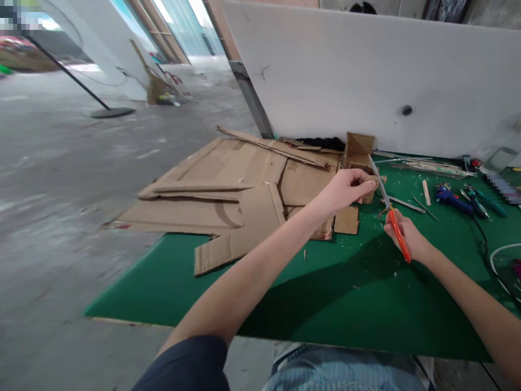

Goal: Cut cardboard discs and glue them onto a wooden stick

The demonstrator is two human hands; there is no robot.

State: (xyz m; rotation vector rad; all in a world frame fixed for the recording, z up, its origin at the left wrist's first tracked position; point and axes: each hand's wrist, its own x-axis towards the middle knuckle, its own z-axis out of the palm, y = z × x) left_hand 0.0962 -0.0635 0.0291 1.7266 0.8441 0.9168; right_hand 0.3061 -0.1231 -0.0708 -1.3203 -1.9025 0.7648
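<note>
In my right hand (407,236) is a pair of scissors (398,234) with orange handles, its blades pointing up and away from me. My left hand (350,189) pinches a small piece of cardboard (371,182) right beside the blades. Whether the blades touch that piece I cannot tell. Behind my left hand an upright cardboard flap (359,145) stands near the white panel. Flat sheets of brown cardboard (260,209) lie stacked and overlapping to the left, partly hidden by my left forearm.
The green tabletop (183,288) carries thin strips (439,167), a short wooden stick (426,193), a blue glue gun (451,198), pliers (474,201) and a black cable (484,239) on the right. A white panel (345,76) rises along the back. A broom (154,87) leans far left.
</note>
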